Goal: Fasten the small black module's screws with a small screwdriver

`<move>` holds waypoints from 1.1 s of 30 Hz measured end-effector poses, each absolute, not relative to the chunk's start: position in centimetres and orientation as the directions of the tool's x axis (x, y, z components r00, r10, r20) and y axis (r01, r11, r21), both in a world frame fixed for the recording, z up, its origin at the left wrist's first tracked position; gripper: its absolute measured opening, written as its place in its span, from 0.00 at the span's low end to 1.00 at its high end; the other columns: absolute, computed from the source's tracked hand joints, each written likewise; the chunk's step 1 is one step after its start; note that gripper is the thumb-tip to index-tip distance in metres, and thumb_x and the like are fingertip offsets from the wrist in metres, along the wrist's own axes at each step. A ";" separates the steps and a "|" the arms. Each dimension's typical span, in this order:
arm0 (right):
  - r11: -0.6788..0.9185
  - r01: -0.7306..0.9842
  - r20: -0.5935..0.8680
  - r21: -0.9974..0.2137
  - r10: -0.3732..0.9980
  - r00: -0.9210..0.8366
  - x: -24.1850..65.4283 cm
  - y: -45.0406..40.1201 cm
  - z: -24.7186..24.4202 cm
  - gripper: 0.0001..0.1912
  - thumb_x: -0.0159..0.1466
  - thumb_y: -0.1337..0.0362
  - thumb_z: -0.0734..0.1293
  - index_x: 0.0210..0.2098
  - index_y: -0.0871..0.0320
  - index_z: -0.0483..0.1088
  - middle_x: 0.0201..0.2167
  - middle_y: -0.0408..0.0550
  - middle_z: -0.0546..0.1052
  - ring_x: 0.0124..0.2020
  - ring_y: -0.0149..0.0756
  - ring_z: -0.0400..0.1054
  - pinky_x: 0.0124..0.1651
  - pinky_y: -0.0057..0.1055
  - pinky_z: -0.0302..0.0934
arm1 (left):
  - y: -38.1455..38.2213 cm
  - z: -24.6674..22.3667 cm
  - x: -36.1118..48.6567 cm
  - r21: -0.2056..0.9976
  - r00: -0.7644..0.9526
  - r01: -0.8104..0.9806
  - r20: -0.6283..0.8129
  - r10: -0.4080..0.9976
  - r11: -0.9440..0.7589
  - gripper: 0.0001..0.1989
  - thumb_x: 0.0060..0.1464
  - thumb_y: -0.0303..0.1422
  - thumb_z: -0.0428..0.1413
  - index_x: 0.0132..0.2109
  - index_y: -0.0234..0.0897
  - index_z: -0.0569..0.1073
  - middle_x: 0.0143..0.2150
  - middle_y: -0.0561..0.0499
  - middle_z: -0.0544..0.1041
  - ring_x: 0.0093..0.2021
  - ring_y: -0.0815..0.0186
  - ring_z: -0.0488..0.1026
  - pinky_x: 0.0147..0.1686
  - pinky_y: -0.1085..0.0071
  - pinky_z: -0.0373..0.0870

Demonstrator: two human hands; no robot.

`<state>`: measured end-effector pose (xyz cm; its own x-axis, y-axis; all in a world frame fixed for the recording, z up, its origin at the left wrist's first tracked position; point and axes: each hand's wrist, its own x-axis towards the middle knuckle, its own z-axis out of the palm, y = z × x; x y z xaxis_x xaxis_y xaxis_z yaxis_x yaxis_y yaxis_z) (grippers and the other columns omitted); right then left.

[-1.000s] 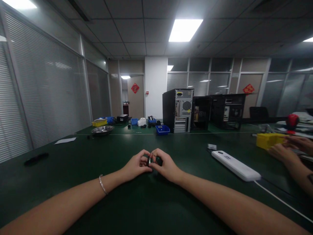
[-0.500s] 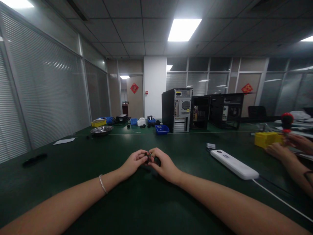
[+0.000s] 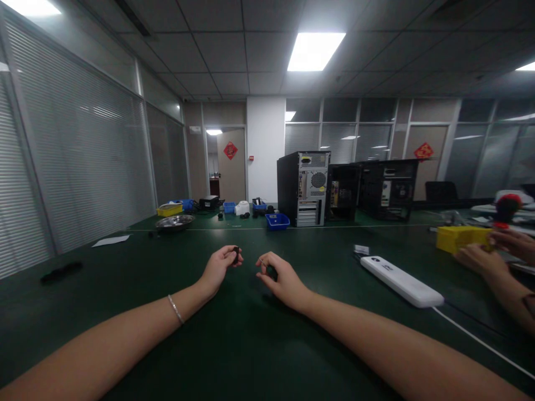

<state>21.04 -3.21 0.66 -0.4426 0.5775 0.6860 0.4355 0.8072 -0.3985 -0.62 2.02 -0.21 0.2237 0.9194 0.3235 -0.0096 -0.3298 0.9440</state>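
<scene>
My left hand [image 3: 220, 267], above the green table [image 3: 200, 340], pinches a small black part [image 3: 236, 255] between thumb and fingers. To its right, a gap away, is my right hand [image 3: 281, 277], its fingers curled round a dark object [image 3: 271, 272] mostly hidden in the palm. A thin piece seems to show at the right fingertips, too small to make out.
A white power strip [image 3: 401, 280] with a cable lies at the right. Beyond it another person's hands are at a yellow bin [image 3: 460, 238]. Computer cases [image 3: 309, 189], a blue bin [image 3: 277, 221] and a metal dish [image 3: 174, 223] stand farther back.
My hands, together before, have come apart. The left hand has moved left and slightly up with the black part; the right hand has barely shifted. The other person's red tool has moved right.
</scene>
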 end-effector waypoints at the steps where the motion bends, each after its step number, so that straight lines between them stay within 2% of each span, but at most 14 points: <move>1: 0.806 0.438 0.683 -0.398 0.580 -0.445 21.0 -3.2 0.6 0.10 0.68 0.64 0.65 0.48 0.60 0.70 0.48 0.50 0.74 0.45 0.41 0.72 0.46 0.43 0.68 | 2.0 -0.2 -0.6 0.944 0.236 -0.004 0.321 0.917 -0.330 0.14 0.62 0.34 0.55 0.53 0.35 0.70 0.52 0.44 0.74 0.45 0.58 0.75 0.43 0.56 0.75; 8: 0.768 0.490 0.647 -0.412 0.626 -0.436 21.2 -2.7 0.1 0.10 0.68 0.63 0.65 0.48 0.60 0.70 0.47 0.50 0.74 0.43 0.40 0.72 0.45 0.42 0.69 | 1.1 -0.2 0.4 0.939 0.364 0.087 0.281 0.888 -0.333 0.14 0.62 0.34 0.55 0.52 0.34 0.70 0.51 0.45 0.75 0.44 0.58 0.76 0.42 0.57 0.75; 15: 0.720 0.549 0.598 -0.425 0.678 -0.427 21.3 -2.7 0.1 0.10 0.69 0.63 0.65 0.48 0.60 0.69 0.44 0.49 0.75 0.38 0.37 0.73 0.39 0.37 0.70 | -0.3 0.3 0.7 0.876 0.465 0.209 0.302 0.832 -0.435 0.14 0.62 0.33 0.55 0.53 0.35 0.70 0.52 0.45 0.74 0.46 0.57 0.75 0.44 0.56 0.74; 19: 0.712 0.571 0.614 -0.408 0.677 -0.405 21.2 -2.7 0.2 0.10 0.69 0.63 0.64 0.48 0.60 0.69 0.45 0.49 0.75 0.39 0.38 0.73 0.40 0.38 0.70 | -0.7 0.4 0.8 0.839 0.485 0.243 0.330 0.810 -0.487 0.13 0.63 0.34 0.54 0.52 0.35 0.70 0.49 0.45 0.75 0.42 0.60 0.76 0.41 0.58 0.75; 33: 0.712 0.645 0.617 -0.277 0.647 -0.449 21.8 -2.8 0.4 0.08 0.69 0.64 0.64 0.46 0.59 0.71 0.46 0.49 0.75 0.41 0.38 0.73 0.43 0.39 0.69 | -1.5 1.7 0.6 0.699 0.479 0.363 0.427 0.767 -0.616 0.11 0.62 0.33 0.55 0.49 0.35 0.72 0.51 0.45 0.75 0.48 0.57 0.74 0.47 0.54 0.72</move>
<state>21.81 -2.83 0.39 -0.4489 0.6466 0.6168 0.6450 0.7121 -0.2772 0.57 -1.47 1.71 0.4792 0.7667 0.4273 0.3629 -0.6164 0.6989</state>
